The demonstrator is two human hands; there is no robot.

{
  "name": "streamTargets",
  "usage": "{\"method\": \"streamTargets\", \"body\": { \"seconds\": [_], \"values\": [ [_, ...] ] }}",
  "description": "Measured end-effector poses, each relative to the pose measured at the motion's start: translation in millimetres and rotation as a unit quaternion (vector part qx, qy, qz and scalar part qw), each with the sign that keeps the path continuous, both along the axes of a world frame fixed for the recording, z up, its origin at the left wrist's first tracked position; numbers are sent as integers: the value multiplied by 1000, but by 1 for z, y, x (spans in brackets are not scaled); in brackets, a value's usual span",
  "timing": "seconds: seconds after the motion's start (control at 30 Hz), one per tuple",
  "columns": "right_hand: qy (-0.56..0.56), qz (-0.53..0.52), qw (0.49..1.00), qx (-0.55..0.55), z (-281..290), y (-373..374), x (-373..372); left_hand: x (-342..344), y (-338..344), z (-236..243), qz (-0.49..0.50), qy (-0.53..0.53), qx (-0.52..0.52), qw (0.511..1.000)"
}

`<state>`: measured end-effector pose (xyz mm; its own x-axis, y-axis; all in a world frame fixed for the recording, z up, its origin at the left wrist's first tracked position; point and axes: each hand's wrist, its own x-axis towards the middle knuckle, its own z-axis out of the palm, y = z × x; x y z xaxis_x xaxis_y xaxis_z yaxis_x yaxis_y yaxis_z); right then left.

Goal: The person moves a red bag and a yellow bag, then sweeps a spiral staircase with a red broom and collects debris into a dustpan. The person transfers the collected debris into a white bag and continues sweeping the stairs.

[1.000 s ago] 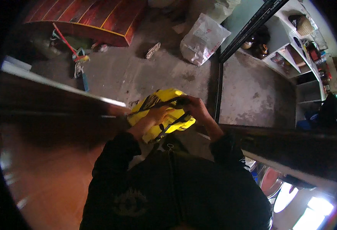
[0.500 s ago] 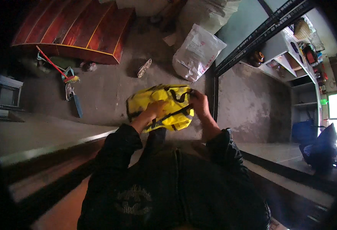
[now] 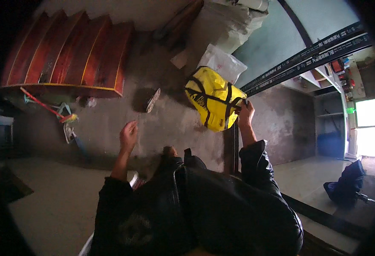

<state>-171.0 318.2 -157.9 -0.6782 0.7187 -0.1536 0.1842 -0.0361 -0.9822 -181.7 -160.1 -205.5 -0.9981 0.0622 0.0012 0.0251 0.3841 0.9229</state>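
Observation:
My right hand (image 3: 245,112) grips the right end of a yellow bag (image 3: 212,98) with black straps, held out in front of me to the right. The bag overlaps part of a white plastic sack (image 3: 223,59) behind it. My left hand (image 3: 128,135) is out to the left of the bag, apart from it and holding nothing, with its fingers loosely bent and open. Beyond my left hand a small pale, shoe-like object (image 3: 153,101) lies on the floor.
Red wooden steps (image 3: 62,55) stand at the upper left, with a red-handled broom (image 3: 42,102) below them. A black door frame (image 3: 302,54) runs at the right, beside white shelves (image 3: 329,109). A dark blue heap (image 3: 345,183) sits at the lower right, near a bright opening (image 3: 368,113).
My left hand has let go of the bag and moved left. My right hand has swung the bag forward and right, in front of the white sack. The view has shifted.

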Motion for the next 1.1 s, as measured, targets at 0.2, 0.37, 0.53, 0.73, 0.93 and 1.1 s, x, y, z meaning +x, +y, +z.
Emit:
{"method": "streamTargets", "body": {
  "seconds": [0.2,0.37,0.53,0.73,0.93,1.1],
  "values": [
    [194,-131,969,-73,4,77,-73,-28,-19,-30,32,3,35,999],
    [288,-166,935,-124,-1,122,-160,-47,-41,-18,81,-19,-10,996],
    [30,15,998,-50,-77,202,-219,-85,-31,-14,109,-47,-38,992],
    [-118,101,970,-189,-162,164,-254,-124,-17,-30,127,-73,-117,982],
    [-196,528,584,585,-190,98,-337,-146,-7,-10,212,-188,-71,956],
    [-279,287,907,-132,-202,9,-410,-117,-24,5,288,-208,-119,927]
  ]
}}
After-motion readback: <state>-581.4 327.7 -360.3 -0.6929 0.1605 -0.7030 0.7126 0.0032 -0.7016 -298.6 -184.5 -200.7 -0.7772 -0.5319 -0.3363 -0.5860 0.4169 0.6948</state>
